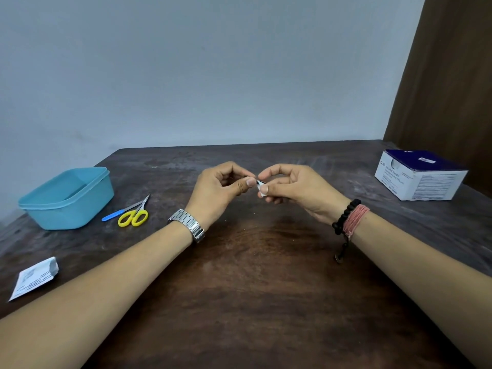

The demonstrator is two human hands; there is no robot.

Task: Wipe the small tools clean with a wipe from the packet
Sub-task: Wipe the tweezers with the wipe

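Small metal tool (249, 177), barely visible, sits pinched in our left hand (221, 187) above the dark wooden counter (253, 275), pointing right toward our right hand (290, 189). That grip is clamped on a folded white wipe (262, 189), touching the tool's tip. Both hands meet mid-air, so we judge the wipe should slide leftward along the tool. Yellow-handled scissors (134, 215) wait well left.

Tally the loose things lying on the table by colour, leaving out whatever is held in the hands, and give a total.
Blue: 2, the tub and the blue-handled tool
Yellow: 1, the scissors
White: 1, the wipe packet
White and navy: 1, the swab box
Total: 5 on the table
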